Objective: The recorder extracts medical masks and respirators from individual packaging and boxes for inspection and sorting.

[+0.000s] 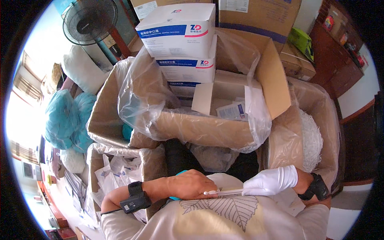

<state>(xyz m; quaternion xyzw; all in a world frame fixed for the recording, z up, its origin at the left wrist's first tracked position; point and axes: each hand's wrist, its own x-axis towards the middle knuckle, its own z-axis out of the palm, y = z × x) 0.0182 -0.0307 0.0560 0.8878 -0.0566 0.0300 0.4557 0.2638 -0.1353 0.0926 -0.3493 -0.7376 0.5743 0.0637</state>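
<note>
My bare left hand is closed in front of my chest, gripping one end of a few thin white cords. Across from it, my right hand, in a white glove, pinches the other end, so the cords run almost level between the two. Something teal shows around the edge of my left hand; most of it is hidden, and its kind cannot be made out. Dark bands sit on both wrists, the left one bearing a small black device.
Ahead, a plastic-lined carton holds stacked white-and-blue boxes and an open box with small packets. A lined carton with white packets stands at left, near bulging teal bags. White stringy material fills a carton at right.
</note>
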